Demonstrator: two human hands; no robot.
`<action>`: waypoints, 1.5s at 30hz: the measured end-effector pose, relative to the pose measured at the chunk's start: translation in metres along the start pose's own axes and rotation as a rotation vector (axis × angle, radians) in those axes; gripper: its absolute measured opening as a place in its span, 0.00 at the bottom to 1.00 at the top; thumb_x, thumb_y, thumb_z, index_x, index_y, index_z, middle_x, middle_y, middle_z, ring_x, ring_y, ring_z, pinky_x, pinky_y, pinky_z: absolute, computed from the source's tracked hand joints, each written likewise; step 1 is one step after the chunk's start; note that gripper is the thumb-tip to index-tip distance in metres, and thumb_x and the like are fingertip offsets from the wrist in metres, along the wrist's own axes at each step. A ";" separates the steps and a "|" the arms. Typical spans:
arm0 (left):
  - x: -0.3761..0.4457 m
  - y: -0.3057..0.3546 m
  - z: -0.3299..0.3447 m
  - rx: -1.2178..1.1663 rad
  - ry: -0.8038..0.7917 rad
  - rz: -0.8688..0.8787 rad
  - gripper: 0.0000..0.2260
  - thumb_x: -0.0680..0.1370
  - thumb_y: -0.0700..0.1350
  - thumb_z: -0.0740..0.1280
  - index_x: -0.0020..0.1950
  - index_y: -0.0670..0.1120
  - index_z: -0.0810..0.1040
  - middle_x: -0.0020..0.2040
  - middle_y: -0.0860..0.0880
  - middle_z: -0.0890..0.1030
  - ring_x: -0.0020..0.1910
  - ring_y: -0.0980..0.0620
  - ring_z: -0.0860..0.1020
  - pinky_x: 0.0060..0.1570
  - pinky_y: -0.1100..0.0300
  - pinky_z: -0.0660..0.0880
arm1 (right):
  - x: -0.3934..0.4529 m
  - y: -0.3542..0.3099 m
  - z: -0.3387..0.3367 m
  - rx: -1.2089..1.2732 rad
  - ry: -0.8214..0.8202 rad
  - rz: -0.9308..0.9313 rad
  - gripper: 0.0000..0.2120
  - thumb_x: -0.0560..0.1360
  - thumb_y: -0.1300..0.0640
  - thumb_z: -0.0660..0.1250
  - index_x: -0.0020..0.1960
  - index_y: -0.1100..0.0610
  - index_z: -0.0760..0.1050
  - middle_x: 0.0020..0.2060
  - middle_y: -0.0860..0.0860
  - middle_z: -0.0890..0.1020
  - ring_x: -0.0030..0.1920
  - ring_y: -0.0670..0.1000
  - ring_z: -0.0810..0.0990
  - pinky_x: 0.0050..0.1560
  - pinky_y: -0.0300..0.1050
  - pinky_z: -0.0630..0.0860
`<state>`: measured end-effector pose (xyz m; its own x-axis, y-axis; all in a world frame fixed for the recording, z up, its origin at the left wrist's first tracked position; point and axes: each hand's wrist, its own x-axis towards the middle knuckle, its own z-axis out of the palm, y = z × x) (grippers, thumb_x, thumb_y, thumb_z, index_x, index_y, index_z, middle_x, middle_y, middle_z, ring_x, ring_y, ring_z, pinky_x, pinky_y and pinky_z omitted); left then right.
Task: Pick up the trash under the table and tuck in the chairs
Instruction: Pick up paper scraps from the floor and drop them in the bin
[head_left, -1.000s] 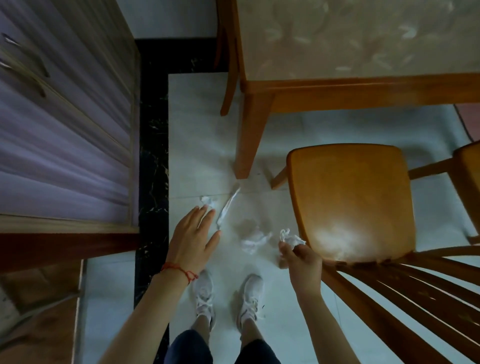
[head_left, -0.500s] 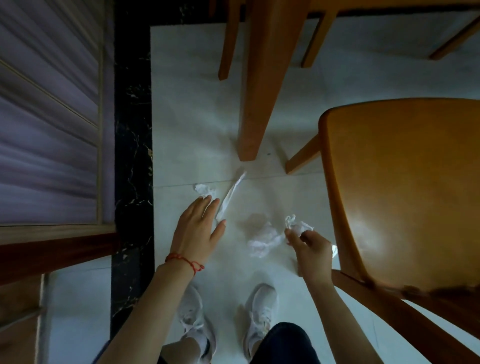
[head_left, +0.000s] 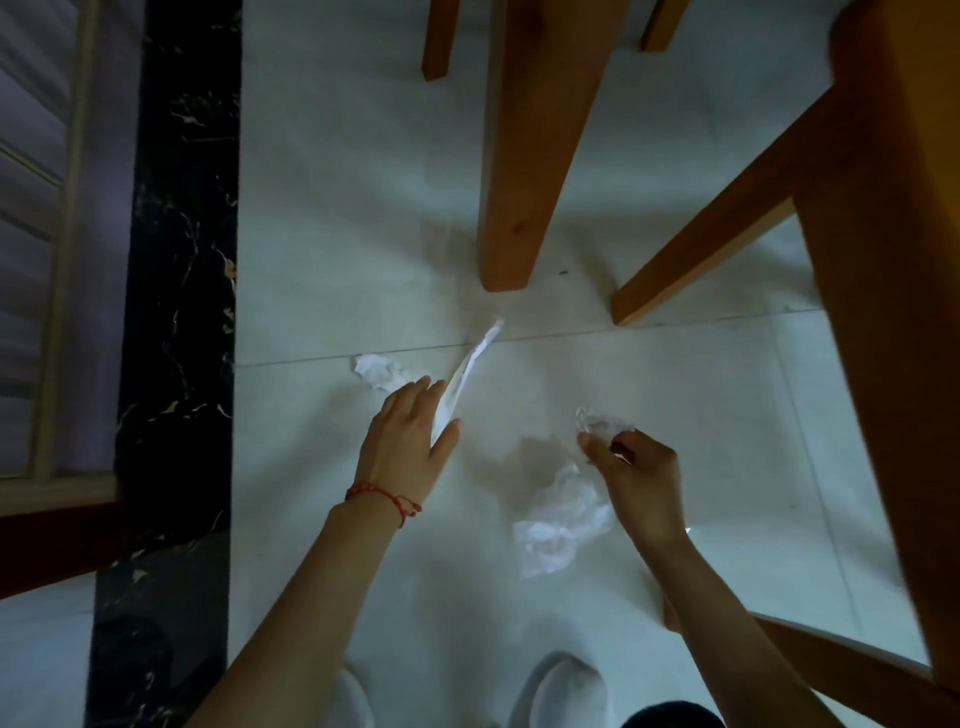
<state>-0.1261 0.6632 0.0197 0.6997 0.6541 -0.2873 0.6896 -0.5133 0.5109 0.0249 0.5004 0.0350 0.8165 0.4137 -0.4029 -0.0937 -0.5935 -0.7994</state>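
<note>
Several bits of white trash lie on the pale floor tiles. A long paper strip (head_left: 470, 371) runs from the table leg (head_left: 524, 156) toward my left hand (head_left: 408, 447), whose spread fingers hover over its near end. A small crumpled scrap (head_left: 376, 370) lies just left of those fingertips. My right hand (head_left: 636, 480) pinches a small crumpled tissue (head_left: 600, 423) between thumb and fingers. A larger crumpled tissue (head_left: 558, 522) rests on the floor under my right wrist. The wooden chair (head_left: 883, 260) stands at the right, pulled out from the table.
A black marble floor band (head_left: 176, 312) runs down the left, with a wooden cabinet (head_left: 47, 234) beyond it. A chair leg (head_left: 701, 239) slants down right of the table leg. My white shoes (head_left: 563, 686) are at the bottom.
The view has dropped much closer to the floor. My left hand has reached forward onto the paper strip. My right hand keeps its small tissue, now past the larger tissue.
</note>
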 end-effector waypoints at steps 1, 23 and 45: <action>0.006 -0.006 0.010 -0.027 -0.003 -0.014 0.36 0.69 0.62 0.45 0.69 0.42 0.66 0.69 0.41 0.69 0.68 0.43 0.66 0.66 0.52 0.64 | 0.008 0.011 0.007 0.013 0.003 -0.001 0.12 0.68 0.59 0.72 0.32 0.66 0.76 0.32 0.63 0.80 0.32 0.57 0.76 0.37 0.45 0.72; 0.120 -0.040 0.113 -0.084 0.094 -0.233 0.12 0.70 0.40 0.69 0.51 0.37 0.78 0.52 0.37 0.75 0.53 0.39 0.73 0.52 0.50 0.72 | 0.061 0.074 0.046 -0.014 0.063 -0.051 0.07 0.69 0.59 0.72 0.34 0.62 0.80 0.33 0.57 0.84 0.38 0.58 0.82 0.41 0.46 0.76; 0.042 -0.006 0.051 -0.892 0.273 -0.612 0.07 0.69 0.37 0.71 0.46 0.39 0.83 0.30 0.52 0.79 0.30 0.59 0.75 0.40 0.67 0.75 | 0.023 0.006 0.024 0.116 0.002 0.183 0.16 0.68 0.60 0.72 0.37 0.74 0.75 0.37 0.69 0.81 0.35 0.53 0.81 0.38 0.36 0.75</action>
<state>-0.0915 0.6660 -0.0369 0.1476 0.8164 -0.5583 0.4466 0.4487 0.7741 0.0291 0.5234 0.0104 0.7806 0.3049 -0.5456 -0.3055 -0.5754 -0.7587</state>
